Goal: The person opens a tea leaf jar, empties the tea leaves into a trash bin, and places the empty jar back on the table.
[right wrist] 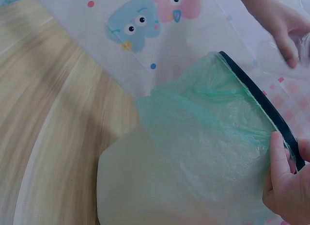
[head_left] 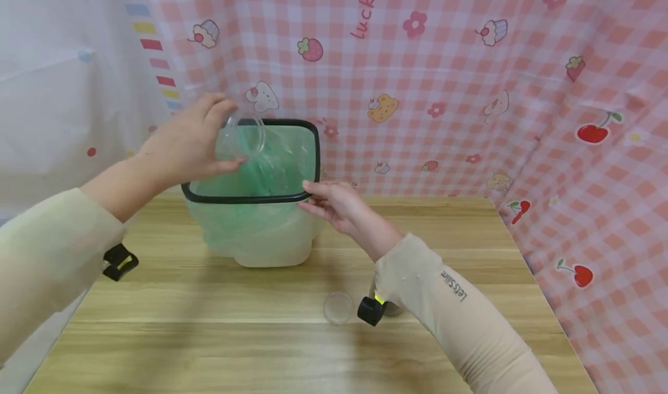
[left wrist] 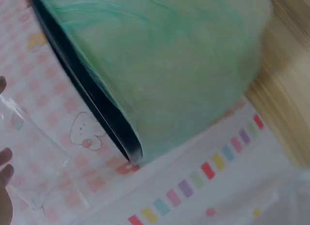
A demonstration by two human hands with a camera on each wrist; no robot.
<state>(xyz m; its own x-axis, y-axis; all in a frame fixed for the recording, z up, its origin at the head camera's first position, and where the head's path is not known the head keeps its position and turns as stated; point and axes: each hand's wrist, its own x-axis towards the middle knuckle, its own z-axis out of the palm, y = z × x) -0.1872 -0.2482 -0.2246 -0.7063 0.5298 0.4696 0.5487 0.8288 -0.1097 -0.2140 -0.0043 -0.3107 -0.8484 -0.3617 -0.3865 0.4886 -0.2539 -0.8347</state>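
A white bin (head_left: 276,255) with a black rim (head_left: 250,199) stands on the wooden table, lined with a thin green plastic bag (head_left: 224,226) folded over its outside. My left hand (head_left: 182,141) holds a clear plastic cup (head_left: 256,130) above the bin's opening, fingers on top and thumb below. The cup is tilted, its round mouth towards the right. In the right wrist view the same cup (right wrist: 304,50) shows beside the left hand. My right hand (head_left: 341,205) pinches the near right corner of the rim. What lies deep in the bin is hidden.
A clear round lid-like disc (head_left: 338,307) lies on the table (head_left: 250,336) in front of the bin. Another round object (head_left: 392,309) is mostly hidden behind the right wrist camera (head_left: 371,310). A pink checked cloth (head_left: 365,63) hangs behind and to the right.
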